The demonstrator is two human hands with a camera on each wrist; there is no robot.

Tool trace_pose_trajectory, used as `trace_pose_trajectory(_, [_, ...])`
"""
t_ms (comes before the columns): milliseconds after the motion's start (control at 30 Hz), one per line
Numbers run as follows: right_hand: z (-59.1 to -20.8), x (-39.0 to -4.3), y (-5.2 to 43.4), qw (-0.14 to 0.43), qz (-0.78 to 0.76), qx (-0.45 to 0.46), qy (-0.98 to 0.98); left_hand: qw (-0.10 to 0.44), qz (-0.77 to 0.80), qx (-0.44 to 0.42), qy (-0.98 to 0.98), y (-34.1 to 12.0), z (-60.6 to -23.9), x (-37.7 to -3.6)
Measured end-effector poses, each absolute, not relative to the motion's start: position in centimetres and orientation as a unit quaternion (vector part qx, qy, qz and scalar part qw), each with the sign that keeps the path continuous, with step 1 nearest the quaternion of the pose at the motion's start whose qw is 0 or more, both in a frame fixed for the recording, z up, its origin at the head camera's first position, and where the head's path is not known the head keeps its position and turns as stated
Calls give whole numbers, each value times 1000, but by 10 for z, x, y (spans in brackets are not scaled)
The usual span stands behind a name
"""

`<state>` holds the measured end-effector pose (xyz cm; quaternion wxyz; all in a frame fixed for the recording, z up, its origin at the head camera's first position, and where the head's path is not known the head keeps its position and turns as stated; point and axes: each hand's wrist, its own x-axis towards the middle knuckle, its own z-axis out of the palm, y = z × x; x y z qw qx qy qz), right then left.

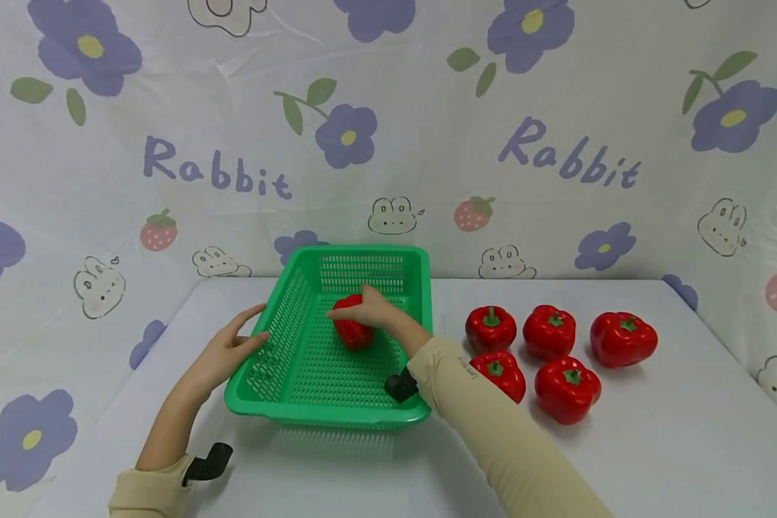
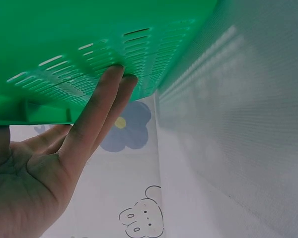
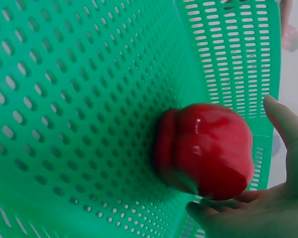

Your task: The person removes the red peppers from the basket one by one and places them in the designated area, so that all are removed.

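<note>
Red pepper (image 1: 352, 332) on the perforated floor of the green basket (image 1: 298, 392), toward its far half. We see our right hand (image 1: 370, 309) laid over the pepper from above; in the right wrist view the fingers (image 3: 288, 126) lie loosely cupped beside the pepper (image 3: 206, 148), the palm touching its lower side, so the grasp reads as slack rather than clenched. Our left hand (image 1: 223, 352) lies at 9 o'clock of the basket, fingers (image 2: 102, 106) straight and pressed flat against the slotted outer wall (image 2: 89, 49); they grasp nothing. The basket stands on the white table (image 1: 654, 446), its near rim toward us. At 3 o'clock of the basket, well clear of its wall, five more red peppers (image 1: 560, 352) stand stem up in two rows on the table. Our right forearm, in a beige sleeve (image 1: 492, 424), crosses the basket's near right corner and hides part of the nearest pepper (image 1: 500, 373). A flowered cloth (image 1: 388, 129) printed "Rabbit" forms the backdrop at 12 o'clock.
</note>
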<state>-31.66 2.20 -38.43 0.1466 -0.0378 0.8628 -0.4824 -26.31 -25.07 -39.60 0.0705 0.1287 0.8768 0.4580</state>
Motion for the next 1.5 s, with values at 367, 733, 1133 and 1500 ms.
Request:
trace_pose_trajectory(367, [-390, -317, 22, 173, -461, -13, 871, 69, 452, 132, 879, -249, -393, -263])
trace_pose_trajectory(733, [-399, -326, 22, 163, -443, -15, 881, 71, 455, 123, 879, -249, -394, -264])
trace_pose_trajectory(1133, [-395, -327, 26, 138, -469, -22, 872, 64, 456, 121, 879, -244, -393, -266])
trace_pose_trajectory(1500, [-392, -329, 21, 94, -518, -34, 850, 59, 450, 122, 882, -245, -394, -266])
